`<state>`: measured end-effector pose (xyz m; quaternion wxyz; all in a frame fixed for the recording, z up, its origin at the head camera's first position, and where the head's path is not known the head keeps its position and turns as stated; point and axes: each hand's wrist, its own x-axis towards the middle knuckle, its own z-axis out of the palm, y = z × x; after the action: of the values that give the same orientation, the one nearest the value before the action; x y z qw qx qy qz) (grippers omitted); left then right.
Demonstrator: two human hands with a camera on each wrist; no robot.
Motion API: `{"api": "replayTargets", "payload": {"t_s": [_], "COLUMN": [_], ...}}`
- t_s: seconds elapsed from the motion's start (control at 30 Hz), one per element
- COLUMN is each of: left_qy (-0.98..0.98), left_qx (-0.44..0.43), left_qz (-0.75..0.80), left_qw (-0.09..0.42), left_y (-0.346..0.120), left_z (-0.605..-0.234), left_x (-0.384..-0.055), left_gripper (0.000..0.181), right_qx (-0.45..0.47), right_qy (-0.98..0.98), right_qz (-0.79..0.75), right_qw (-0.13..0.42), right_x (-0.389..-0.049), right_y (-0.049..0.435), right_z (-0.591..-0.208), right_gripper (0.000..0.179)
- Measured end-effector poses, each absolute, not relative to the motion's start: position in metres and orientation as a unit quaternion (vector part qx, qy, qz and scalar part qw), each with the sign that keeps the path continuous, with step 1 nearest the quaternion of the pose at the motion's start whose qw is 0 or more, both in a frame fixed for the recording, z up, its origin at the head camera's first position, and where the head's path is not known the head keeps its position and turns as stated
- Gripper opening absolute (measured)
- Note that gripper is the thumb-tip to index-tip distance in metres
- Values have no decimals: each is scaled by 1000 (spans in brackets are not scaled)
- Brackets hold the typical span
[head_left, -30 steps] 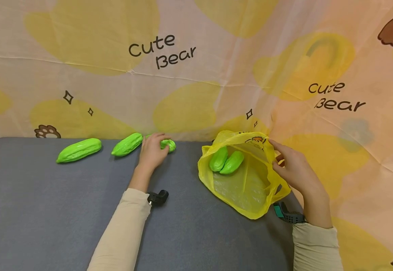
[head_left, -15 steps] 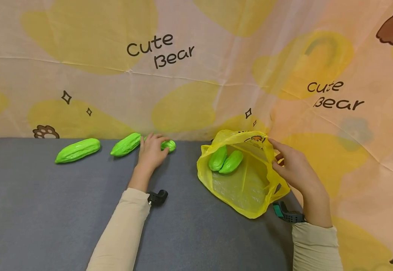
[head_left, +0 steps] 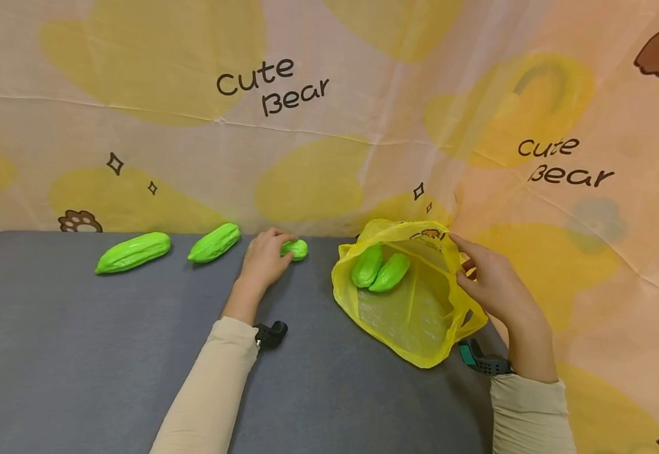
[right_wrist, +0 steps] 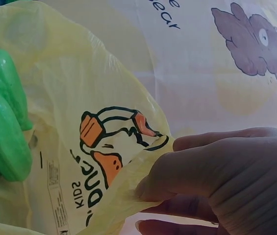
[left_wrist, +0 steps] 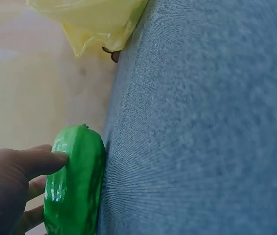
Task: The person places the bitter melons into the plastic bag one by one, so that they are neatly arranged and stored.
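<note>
Where grey tabletop meets printed cloth, my left hand grips a green gourd, my right hand a yellow bag.

The grey counter carries two gourds left of the left hand, a yellow bag right of it.

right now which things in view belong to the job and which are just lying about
Job:
left hand
green vegetable it grips
right hand
yellow bag it holds
two vegetables inside the bag
probably the two loose vegetables on the table

Just there:
table
patterned cloth
wrist straps
</note>
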<state>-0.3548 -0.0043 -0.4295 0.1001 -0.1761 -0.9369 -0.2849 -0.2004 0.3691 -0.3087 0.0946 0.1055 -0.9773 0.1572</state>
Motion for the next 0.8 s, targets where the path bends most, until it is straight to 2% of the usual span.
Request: {"api": "replayTargets", "payload": {"t_s": [0.5, 0.8], "left_qy": [-940, -937], "left_qx": [-199, -200], "left_qz": [-266, -280], "left_qw": [77, 67], "left_y": [-6, -11], "left_z": [-415, -408], "left_x": [-349, -346], "left_gripper": [24, 22], "right_qx": [104, 103], "right_qy": [-978, -979], "right_qz": [154, 148], "right_qw": [94, 93], "right_x": [-200, -201], "right_y": [370, 369], "right_z": [-311, -310], "right_gripper": [69, 70]}}
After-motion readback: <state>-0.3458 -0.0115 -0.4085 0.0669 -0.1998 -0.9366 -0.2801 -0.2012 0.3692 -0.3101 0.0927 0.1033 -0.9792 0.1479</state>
